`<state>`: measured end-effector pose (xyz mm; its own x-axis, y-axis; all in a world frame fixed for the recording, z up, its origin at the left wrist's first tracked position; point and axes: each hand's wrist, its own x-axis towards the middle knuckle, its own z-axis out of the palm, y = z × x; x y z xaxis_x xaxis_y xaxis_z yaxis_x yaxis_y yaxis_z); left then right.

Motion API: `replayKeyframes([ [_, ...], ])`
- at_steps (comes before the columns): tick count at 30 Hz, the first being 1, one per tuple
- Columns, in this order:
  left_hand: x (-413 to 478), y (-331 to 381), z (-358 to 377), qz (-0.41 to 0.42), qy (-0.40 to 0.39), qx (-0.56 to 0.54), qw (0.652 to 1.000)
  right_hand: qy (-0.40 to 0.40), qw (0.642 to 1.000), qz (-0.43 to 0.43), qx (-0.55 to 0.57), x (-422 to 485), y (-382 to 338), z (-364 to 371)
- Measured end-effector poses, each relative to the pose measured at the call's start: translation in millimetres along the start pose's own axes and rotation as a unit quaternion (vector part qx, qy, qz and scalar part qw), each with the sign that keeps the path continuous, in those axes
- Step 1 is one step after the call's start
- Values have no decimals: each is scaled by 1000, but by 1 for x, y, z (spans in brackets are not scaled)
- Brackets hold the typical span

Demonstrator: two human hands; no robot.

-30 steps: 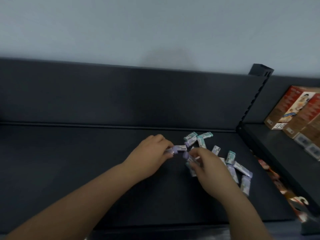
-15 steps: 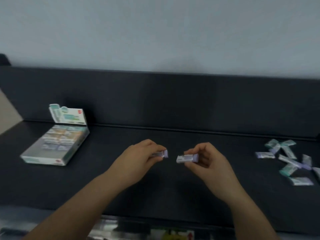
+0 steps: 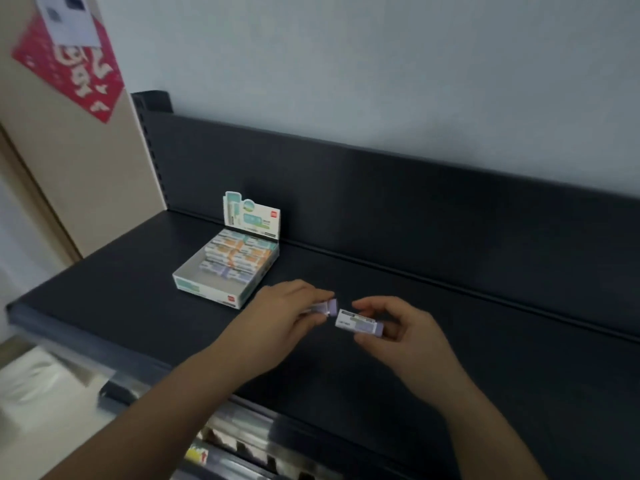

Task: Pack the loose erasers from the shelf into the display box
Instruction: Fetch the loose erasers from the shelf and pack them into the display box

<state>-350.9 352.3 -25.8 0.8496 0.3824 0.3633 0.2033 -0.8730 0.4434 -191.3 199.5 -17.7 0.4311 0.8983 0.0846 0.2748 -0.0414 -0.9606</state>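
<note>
The display box (image 3: pixel 207 292) sits on the black shelf (image 3: pixel 450 341), left of my hands, its printed flap standing up at the back. Rows of wrapped erasers (image 3: pixel 239 258) fill its far part; the near part shows bare white floor. My left hand (image 3: pixel 284 317) is shut on a purple-tipped eraser (image 3: pixel 330 305), just right of the box's near corner. My right hand (image 3: pixel 398 336) holds a second white-and-purple eraser (image 3: pixel 358 324) between thumb and fingers. The two erasers nearly meet end to end. The loose pile is out of view.
The shelf's dark back panel (image 3: pixel 415 209) rises behind. A beige panel (image 3: pixel 79 161) with a red paper decoration (image 3: pixel 76 67) stands at the left end. Lower shelves with goods (image 3: pixel 235 445) show under the front edge.
The view has swung left: the loose pile has left the frame and the box has come close to my hands. Both hands lifted one eraser each from the pile and carried them leftward.
</note>
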Motion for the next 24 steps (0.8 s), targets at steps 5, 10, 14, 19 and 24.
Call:
replayKeyframes([
  [5,-6,-33,-27,-58,25,-5,998,-26,997,-27,-65,32,-13,29],
  [10,-6,-81,-63,-74,30,28,996,-6,996,-47,-81,67,-22,68],
  [14,2,-129,-93,-101,-26,93,990,37,990,-40,-127,97,-25,102],
  [19,22,-166,-110,-65,-105,137,983,79,985,-16,-152,134,-30,152],
  [24,32,-182,-108,-13,-154,155,976,76,968,-8,-237,145,-30,185],
])
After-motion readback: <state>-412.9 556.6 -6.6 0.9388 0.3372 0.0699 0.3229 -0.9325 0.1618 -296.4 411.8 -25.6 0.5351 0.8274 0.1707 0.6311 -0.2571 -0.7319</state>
